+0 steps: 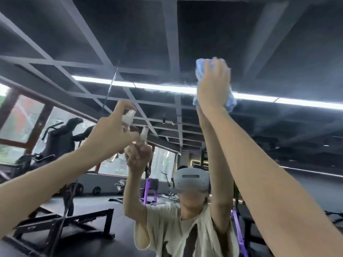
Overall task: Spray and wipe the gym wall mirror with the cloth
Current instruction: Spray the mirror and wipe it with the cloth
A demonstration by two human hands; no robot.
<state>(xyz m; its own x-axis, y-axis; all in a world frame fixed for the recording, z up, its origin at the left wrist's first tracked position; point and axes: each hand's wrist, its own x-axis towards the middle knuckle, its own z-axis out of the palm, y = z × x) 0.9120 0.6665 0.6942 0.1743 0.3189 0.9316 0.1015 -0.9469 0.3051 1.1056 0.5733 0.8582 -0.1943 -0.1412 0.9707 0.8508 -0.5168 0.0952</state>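
The wall mirror (278,52) fills the whole view and reflects the gym and me. My right hand (213,84) is raised high and holds a crumpled blue cloth (201,71) against the glass, fingers curled over it. My left hand (113,130) is lifted at mid-left and grips a small clear spray bottle (128,117) with a white nozzle, forefinger on top, nozzle facing the mirror. Both hands show again in the reflection, close behind the real ones.
In the reflection stand exercise machines (61,140) at left, a black bench frame (74,223) at lower left, purple weight racks (150,190) in the middle, windows behind, and a bright ceiling light strip (163,88).
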